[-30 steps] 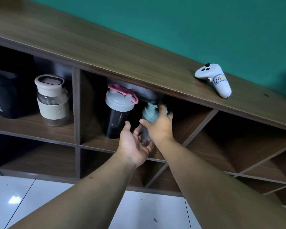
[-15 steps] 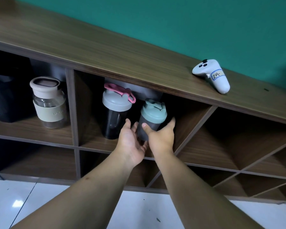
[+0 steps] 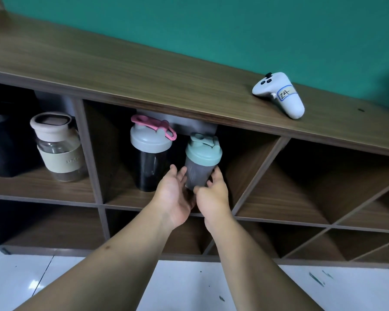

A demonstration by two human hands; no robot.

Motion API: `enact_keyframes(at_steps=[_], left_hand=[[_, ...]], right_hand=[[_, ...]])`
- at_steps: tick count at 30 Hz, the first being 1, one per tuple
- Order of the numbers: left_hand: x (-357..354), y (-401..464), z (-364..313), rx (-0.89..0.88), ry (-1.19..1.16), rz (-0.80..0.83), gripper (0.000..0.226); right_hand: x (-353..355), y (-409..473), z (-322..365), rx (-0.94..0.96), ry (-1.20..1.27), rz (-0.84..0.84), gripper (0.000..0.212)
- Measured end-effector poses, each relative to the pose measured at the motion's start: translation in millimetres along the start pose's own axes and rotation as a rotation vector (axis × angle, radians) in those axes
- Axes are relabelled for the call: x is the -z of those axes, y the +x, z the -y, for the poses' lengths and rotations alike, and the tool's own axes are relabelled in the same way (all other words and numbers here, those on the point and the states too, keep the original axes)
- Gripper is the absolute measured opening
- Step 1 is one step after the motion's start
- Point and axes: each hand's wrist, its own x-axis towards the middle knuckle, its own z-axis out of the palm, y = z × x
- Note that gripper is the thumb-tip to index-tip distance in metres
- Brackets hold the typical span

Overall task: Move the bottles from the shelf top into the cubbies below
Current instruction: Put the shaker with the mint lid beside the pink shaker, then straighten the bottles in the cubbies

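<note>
A shaker bottle with a teal lid (image 3: 201,167) stands upright in the middle upper cubby, to the right of a dark shaker with a grey lid and pink loop (image 3: 150,153). My left hand (image 3: 175,196) is palm-up with spread fingers at the teal bottle's lower left side. Opposite it, my right hand (image 3: 213,196) has thumb and fingers apart around the bottle's base on the right, without a firm grip. The bottle's foot is hidden behind both hands. No bottle stands on the wooden shelf top (image 3: 121,70).
A glass jar with a beige sleeve and lid (image 3: 58,149) and a black container (image 3: 4,149) fill the upper left cubby. A white game controller labelled 24 (image 3: 278,94) lies on the shelf top at right. Diagonal cubbies (image 3: 301,189) lie to the right, above white floor tiles.
My right hand let go of the teal lid and slid down to the bottle's base. The bottle now stands on the cubby floor, and my left hand stays beside it.
</note>
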Motion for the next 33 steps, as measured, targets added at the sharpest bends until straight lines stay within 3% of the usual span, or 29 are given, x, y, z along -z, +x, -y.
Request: enact_keyframes(at_steps=[4, 6, 9, 11, 14, 15, 19, 24, 28, 33], left_hand=[[-1.8, 0.7, 2.0, -0.007, -0.013, -0.015, 0.055], [-0.5, 0.0, 4.2, -0.044, 0.025, -0.072, 0.050], [11.6, -1.0, 6.9, -0.168, 0.179, -0.252, 0.035], [24.6, -0.3, 6.4, -0.265, 0.246, -0.414, 0.029], [37.0, -6.6, -4.9, -0.394, 0.264, -0.551, 0.020], [35.8, -12.3, -10.8, -0.412, 0.281, -0.547, 0.022], [45.1, -8.8, -33.3, -0.481, 0.478, -0.496, 0.065], [60.3, -0.3, -48.8, -0.469, 0.510, -0.352, 0.072], [64.5, -0.1, -47.2, -0.381, 0.406, -0.230, 0.079], [68.6, -0.6, -40.8, -0.418, 0.437, -0.205, 0.086]], right_hand=[[0.5, -0.9, 2.4, -0.017, -0.024, 0.013, 0.092], [-2.4, -4.7, 2.2, -0.019, -0.046, -0.072, 0.090], [-14.2, -21.0, -3.4, -0.029, -0.111, -0.273, 0.060], [-25.5, -32.2, -8.7, -0.011, -0.099, -0.242, 0.037], [-44.7, -37.8, -1.0, 0.024, -0.044, -0.105, 0.039], [-50.9, -38.0, 5.0, 0.044, -0.019, -0.050, 0.044], [-74.5, -35.4, 22.9, 0.085, 0.024, 0.087, 0.054], [-100.6, -33.8, 24.7, 0.035, 0.100, 0.116, 0.082], [-108.4, -31.3, 20.7, 0.025, 0.170, 0.126, 0.080], [-104.3, -26.2, 23.7, 0.021, 0.212, 0.129, 0.075]])
